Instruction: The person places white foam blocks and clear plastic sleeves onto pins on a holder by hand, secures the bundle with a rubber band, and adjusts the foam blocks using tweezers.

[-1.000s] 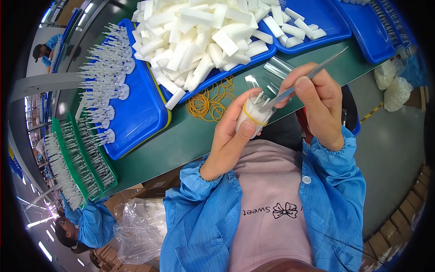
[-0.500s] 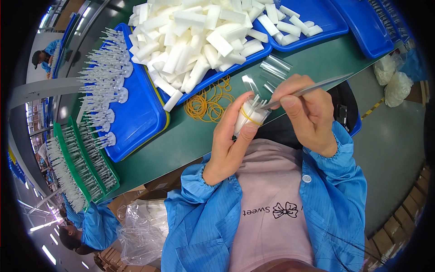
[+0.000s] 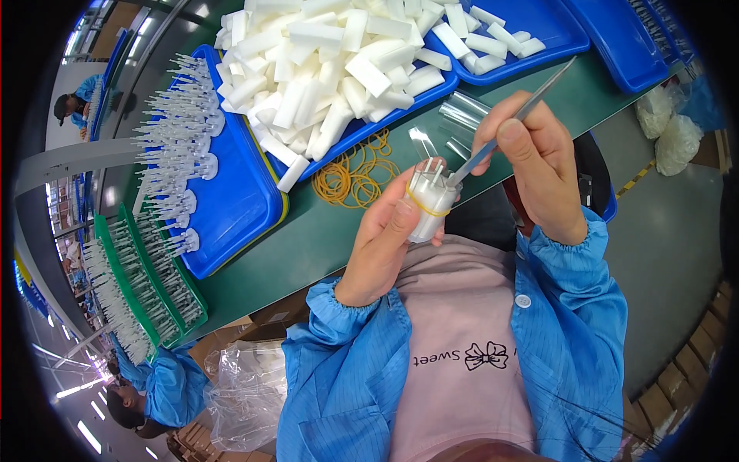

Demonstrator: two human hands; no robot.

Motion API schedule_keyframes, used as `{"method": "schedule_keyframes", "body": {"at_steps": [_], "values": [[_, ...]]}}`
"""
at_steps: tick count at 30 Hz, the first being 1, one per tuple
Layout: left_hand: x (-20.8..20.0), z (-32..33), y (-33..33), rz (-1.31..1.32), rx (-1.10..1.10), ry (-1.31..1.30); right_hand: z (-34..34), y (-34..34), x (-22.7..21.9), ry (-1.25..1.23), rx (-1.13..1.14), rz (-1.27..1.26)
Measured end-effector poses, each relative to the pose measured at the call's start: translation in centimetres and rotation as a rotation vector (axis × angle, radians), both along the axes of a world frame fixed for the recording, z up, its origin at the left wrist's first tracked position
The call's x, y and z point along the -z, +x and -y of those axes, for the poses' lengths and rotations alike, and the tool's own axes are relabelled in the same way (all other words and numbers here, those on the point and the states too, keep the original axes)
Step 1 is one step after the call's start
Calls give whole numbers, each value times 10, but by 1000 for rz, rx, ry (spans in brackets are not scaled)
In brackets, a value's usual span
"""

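My left hand (image 3: 385, 235) is closed around a small clear cylinder (image 3: 428, 209) with white material inside and a yellow rubber band round it. Short white pins stand up from its open top. A slim grey tool (image 3: 504, 127), tapered to a point at its far end, is pinched in my right hand (image 3: 535, 158); its lower end meets the cylinder's rim. Whether the tool is tweezers or a single blade, I cannot tell. Yellow rubber bands (image 3: 346, 181) lie loose beyond my left hand. Curled clear plastic sheets (image 3: 464, 115) rest beside my right fingers.
White foam blocks (image 3: 315, 69) heap over a blue tray (image 3: 369, 135). Pin-like parts stand along another blue tray (image 3: 239, 208) and in green racks (image 3: 138, 269) at left. Farther off are bagged items (image 3: 677, 146), cartons (image 3: 670, 385) and a co-worker's blue sleeve (image 3: 173, 385).
My right hand has risen slightly, and the tool has swung to a steeper angle. My left hand has turned the cylinder more upright.
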State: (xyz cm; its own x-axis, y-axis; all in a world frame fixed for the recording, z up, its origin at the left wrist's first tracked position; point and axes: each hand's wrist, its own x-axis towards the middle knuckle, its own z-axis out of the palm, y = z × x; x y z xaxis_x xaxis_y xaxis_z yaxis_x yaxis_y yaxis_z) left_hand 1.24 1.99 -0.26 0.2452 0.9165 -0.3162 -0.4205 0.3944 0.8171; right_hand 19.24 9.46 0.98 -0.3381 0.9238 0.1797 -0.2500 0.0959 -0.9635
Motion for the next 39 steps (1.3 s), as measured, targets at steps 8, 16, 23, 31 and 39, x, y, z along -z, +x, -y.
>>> {"method": "schedule_keyframes", "body": {"at_steps": [8,16,23,31,39], "values": [[0,-1,3,5,-5,28,3,-1,1,-49,-63,1],[6,-2,-10,176,97,30,6,-5,-3,29,-81,-11],[14,-4,-10,581,126,-168,-4,1,7,-79,-16,-171],[17,-4,-6,615,137,-206,-4,2,7,-67,-45,-104],[17,-3,-5,638,188,-193,-5,1,4,-48,-210,-82]]}}
